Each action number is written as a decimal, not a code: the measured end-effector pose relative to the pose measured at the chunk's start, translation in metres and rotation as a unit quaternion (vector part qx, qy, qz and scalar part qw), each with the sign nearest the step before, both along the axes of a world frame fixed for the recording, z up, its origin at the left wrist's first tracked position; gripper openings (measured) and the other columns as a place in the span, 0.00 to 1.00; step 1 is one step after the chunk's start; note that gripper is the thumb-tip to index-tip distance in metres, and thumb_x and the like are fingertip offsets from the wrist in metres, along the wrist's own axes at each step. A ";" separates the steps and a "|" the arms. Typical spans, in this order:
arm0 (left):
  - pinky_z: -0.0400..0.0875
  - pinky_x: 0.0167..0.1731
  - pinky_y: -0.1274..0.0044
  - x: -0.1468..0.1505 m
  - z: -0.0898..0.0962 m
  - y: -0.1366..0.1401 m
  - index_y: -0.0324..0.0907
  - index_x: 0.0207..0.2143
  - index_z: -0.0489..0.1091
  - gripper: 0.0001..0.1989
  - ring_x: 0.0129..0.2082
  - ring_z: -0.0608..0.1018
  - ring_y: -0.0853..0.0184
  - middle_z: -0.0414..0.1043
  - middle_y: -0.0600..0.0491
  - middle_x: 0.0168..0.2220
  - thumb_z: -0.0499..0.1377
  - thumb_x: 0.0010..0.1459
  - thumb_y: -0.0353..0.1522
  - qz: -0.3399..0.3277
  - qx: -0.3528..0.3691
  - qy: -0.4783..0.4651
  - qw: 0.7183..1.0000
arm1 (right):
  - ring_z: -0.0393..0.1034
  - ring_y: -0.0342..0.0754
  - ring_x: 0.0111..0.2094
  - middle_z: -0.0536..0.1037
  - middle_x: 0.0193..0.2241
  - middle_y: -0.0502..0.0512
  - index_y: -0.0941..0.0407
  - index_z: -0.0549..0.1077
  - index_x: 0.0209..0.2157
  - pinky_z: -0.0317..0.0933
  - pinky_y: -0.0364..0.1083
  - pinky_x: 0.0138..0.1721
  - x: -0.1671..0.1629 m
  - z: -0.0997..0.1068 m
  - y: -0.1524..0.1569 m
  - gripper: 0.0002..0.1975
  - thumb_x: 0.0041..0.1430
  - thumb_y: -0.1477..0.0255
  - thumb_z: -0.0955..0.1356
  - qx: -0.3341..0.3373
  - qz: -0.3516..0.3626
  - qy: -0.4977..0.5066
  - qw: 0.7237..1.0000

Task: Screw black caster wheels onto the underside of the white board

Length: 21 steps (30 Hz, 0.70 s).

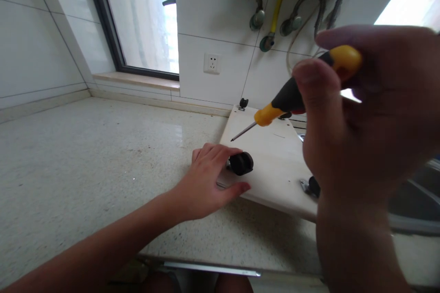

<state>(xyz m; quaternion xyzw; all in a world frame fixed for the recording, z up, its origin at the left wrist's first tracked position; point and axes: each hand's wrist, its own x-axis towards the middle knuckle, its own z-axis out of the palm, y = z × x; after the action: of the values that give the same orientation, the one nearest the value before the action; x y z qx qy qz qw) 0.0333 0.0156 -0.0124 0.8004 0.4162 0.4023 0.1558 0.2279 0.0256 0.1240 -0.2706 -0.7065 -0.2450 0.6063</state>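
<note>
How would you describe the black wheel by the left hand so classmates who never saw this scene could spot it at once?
Find the speckled counter, then the white board lying on it. Go to that board's near left corner, where a black wheel sits. Unlike the other wheels on the board, this one lies between the thumb and index finger of the left hand.

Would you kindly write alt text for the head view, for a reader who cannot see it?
The person's right hand holds a yellow-and-black screwdriver pointed toward a white board. The left hand is spread around a black caster wheel at the board's edge. The board lies over a speckled countertop, near a tiled wall with hoses.
</note>
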 end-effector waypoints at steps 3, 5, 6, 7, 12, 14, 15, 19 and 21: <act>0.65 0.58 0.53 0.002 0.000 0.000 0.49 0.61 0.72 0.21 0.59 0.76 0.47 0.80 0.47 0.60 0.70 0.69 0.40 0.014 0.002 0.008 1.000 | 0.81 0.48 0.41 0.85 0.45 0.54 0.55 0.82 0.56 0.73 0.47 0.34 -0.002 -0.003 0.004 0.16 0.77 0.59 0.72 -0.018 -0.032 -0.030 0.999; 0.66 0.60 0.53 0.003 -0.001 0.000 0.50 0.62 0.70 0.20 0.60 0.76 0.48 0.79 0.47 0.62 0.66 0.71 0.33 0.009 0.009 0.007 1.000 | 0.82 0.51 0.44 0.85 0.46 0.56 0.55 0.81 0.58 0.73 0.49 0.37 -0.003 -0.004 0.004 0.18 0.78 0.58 0.71 -0.037 -0.060 -0.039 0.997; 0.66 0.61 0.52 0.003 -0.001 -0.001 0.50 0.64 0.69 0.21 0.61 0.76 0.48 0.78 0.46 0.63 0.64 0.72 0.30 0.004 0.015 0.005 1.000 | 0.82 0.51 0.43 0.85 0.45 0.57 0.57 0.80 0.58 0.72 0.49 0.37 -0.003 -0.005 0.003 0.19 0.78 0.58 0.71 -0.030 -0.063 -0.038 0.997; 0.66 0.62 0.52 0.003 -0.001 -0.002 0.50 0.67 0.67 0.24 0.63 0.76 0.48 0.77 0.46 0.65 0.62 0.71 0.28 -0.004 0.021 0.004 1.000 | 0.81 0.50 0.42 0.85 0.44 0.58 0.60 0.80 0.57 0.71 0.49 0.36 -0.003 -0.005 0.002 0.20 0.78 0.58 0.71 -0.018 -0.062 -0.037 0.997; 0.65 0.68 0.48 0.000 0.000 -0.003 0.54 0.71 0.65 0.33 0.68 0.72 0.47 0.72 0.47 0.71 0.59 0.67 0.23 -0.035 0.046 0.030 0.998 | 0.80 0.49 0.42 0.84 0.45 0.60 0.63 0.80 0.58 0.68 0.48 0.36 -0.002 -0.003 -0.001 0.22 0.78 0.59 0.71 -0.013 -0.073 -0.037 0.997; 0.65 0.70 0.49 -0.001 0.000 -0.002 0.55 0.70 0.66 0.33 0.70 0.71 0.48 0.69 0.47 0.72 0.59 0.67 0.23 -0.040 0.054 0.028 0.997 | 0.81 0.50 0.44 0.85 0.48 0.61 0.63 0.80 0.58 0.68 0.48 0.37 -0.002 -0.003 -0.001 0.22 0.79 0.59 0.71 -0.018 -0.079 -0.040 0.996; 0.65 0.71 0.50 -0.002 -0.001 -0.002 0.55 0.71 0.65 0.32 0.70 0.71 0.49 0.69 0.46 0.72 0.61 0.68 0.24 -0.041 0.057 0.016 0.997 | 0.81 0.50 0.45 0.85 0.48 0.61 0.62 0.80 0.58 0.69 0.48 0.37 -0.002 -0.003 0.000 0.21 0.79 0.59 0.70 -0.020 -0.082 -0.042 0.996; 0.70 0.70 0.55 0.002 -0.010 0.000 0.53 0.70 0.65 0.31 0.68 0.75 0.51 0.70 0.44 0.67 0.67 0.69 0.30 -0.027 0.072 -0.067 0.995 | 0.82 0.53 0.45 0.85 0.48 0.60 0.58 0.79 0.57 0.71 0.50 0.38 -0.003 -0.004 0.003 0.18 0.78 0.58 0.71 -0.019 -0.089 -0.040 0.995; 0.71 0.68 0.54 0.009 -0.021 -0.003 0.52 0.69 0.65 0.30 0.67 0.75 0.50 0.71 0.43 0.66 0.67 0.69 0.30 -0.007 0.095 -0.079 0.992 | 0.81 0.53 0.44 0.85 0.47 0.59 0.56 0.79 0.56 0.72 0.52 0.39 -0.003 -0.005 0.005 0.17 0.77 0.58 0.71 -0.025 -0.088 -0.037 0.995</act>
<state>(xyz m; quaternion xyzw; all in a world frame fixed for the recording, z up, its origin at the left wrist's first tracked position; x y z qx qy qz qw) 0.0420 0.0127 -0.0338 0.7803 0.3570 0.5007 0.1140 0.2246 0.0306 0.1189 -0.3376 -0.7076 -0.2894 0.5491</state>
